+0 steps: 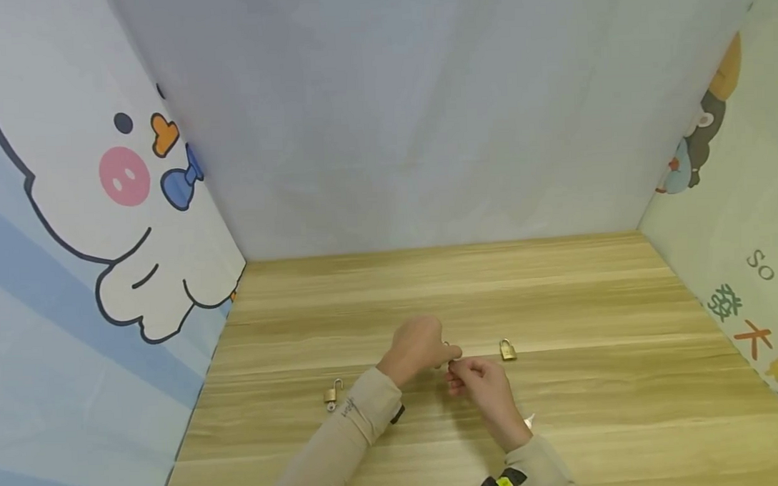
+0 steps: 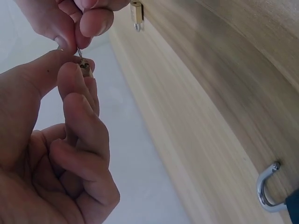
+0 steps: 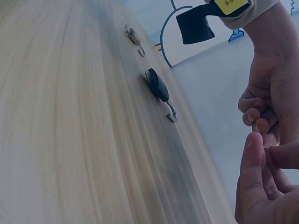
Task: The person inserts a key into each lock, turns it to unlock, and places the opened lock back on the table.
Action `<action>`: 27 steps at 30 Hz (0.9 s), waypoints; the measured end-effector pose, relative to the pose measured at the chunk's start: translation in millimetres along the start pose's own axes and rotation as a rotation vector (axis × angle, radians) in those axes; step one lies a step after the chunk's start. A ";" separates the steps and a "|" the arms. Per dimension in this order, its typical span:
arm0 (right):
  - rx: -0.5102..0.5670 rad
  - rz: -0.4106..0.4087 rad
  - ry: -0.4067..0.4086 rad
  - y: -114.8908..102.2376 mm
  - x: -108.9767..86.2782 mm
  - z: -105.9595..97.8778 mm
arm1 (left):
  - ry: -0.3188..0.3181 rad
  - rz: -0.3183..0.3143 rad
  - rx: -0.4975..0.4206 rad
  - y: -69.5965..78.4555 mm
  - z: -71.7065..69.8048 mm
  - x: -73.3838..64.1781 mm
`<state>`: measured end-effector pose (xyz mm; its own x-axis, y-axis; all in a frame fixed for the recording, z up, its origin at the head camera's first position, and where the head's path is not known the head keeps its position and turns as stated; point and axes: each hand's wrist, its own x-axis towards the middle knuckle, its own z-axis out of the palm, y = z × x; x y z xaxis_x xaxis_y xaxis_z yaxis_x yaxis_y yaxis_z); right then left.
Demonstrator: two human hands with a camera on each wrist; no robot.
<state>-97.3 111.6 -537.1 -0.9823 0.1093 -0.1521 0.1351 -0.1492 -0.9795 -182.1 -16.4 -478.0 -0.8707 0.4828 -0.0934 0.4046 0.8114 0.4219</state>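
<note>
At the upper left of the left-wrist view, the left hand [image 2: 84, 156] pinches a small brass padlock [image 2: 87, 71], its keyhole end facing up the frame. Just above, the right hand [image 2: 91, 21] pinches a thin key [image 2: 80, 53], its shaft nearly upright, meeting that end; its depth cannot be told.

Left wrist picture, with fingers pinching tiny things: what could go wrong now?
1. The thin metal piece, maybe a key, could slip, since the right hand pinches it with just its fingertips.
2. It might miss or jam, because the dark opening in the small brass-coloured piece looks tiny.
3. The left hand could lose its grip, because that little piece sits right at its fingertips.
</note>
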 end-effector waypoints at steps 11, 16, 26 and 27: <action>0.013 0.012 0.042 3.3 3.4 3.2 | 0.025 0.005 -0.044 -0.1 2.8 0.7; 0.020 0.023 0.047 4.0 3.2 4.8 | 0.045 0.016 -0.035 -0.1 3.4 0.5; 0.315 0.079 -0.001 11.8 6.8 8.7 | 0.057 0.021 -0.040 0.1 2.6 -0.6; 0.331 0.087 -0.007 12.5 7.1 8.9 | 0.052 0.018 -0.041 0.4 2.3 -0.8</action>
<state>-103.7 101.8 -549.2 -0.9700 0.0757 -0.2308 0.1697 -0.4689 -0.8668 -180.6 -15.7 -479.8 -0.8773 0.4784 -0.0390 0.4093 0.7882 0.4596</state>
